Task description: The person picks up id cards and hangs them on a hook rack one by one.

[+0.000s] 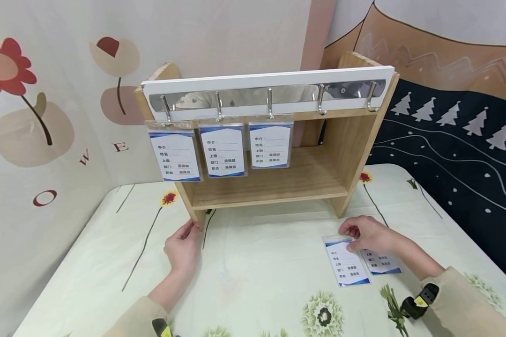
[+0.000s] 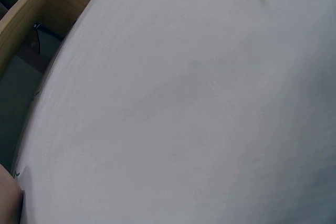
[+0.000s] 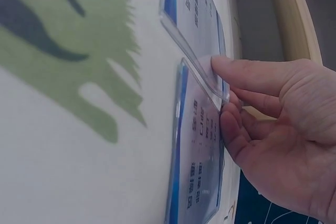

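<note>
My left hand [image 1: 182, 248] pinches the foot of the left side panel of a wooden shelf [image 1: 270, 186]. In the left wrist view only a bit of that hand [image 2: 8, 198] shows, at the lower left corner. Over two clear-sleeved name badges lying side by side on the table is my right hand [image 1: 375, 237]. Its thumb lies on the edge of the left badge [image 1: 348, 265], with fingers curled at that edge; in the right wrist view the hand [image 3: 283, 124] pinches this badge [image 3: 197, 9]. The right badge [image 1: 381, 263] is partly hidden under the hand.
A white rail with a metal strip [image 1: 253, 96] and several hooks crosses the shelf's top front. Three badges hang at the left hooks: a left badge [image 1: 176, 157], a middle badge [image 1: 223, 152] and another badge [image 1: 271, 146]. A flowered cloth [image 1: 253, 281] covers the table; printed curtains stand behind.
</note>
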Tool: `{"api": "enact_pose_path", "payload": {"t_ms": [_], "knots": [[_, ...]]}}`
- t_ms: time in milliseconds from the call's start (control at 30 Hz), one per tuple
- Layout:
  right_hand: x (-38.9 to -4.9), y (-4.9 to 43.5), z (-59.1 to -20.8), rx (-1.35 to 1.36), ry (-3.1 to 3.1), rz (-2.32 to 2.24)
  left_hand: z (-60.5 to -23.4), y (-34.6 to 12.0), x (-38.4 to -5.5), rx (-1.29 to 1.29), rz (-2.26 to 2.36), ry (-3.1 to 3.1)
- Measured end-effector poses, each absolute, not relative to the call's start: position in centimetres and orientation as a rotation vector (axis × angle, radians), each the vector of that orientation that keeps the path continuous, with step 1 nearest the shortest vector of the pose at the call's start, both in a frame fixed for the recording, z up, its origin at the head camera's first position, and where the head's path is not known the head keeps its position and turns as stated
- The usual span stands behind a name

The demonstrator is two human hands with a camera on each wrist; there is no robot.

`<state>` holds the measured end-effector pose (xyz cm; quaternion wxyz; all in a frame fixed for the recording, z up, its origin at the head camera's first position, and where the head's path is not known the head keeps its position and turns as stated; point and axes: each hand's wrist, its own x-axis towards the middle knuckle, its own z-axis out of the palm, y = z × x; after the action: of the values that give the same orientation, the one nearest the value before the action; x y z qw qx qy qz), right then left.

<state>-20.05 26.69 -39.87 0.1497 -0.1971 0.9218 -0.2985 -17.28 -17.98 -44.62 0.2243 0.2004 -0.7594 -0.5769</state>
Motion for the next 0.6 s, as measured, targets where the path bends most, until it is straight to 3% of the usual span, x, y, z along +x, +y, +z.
{"api": "enact_pose_path", "payload": {"t_ms": [600], "knots": [[-20.66,27.26,-40.39,-0.653,2.594,-0.965,-44.44,-17.88,-17.18,0.547,-1.606,-2.103]]}}
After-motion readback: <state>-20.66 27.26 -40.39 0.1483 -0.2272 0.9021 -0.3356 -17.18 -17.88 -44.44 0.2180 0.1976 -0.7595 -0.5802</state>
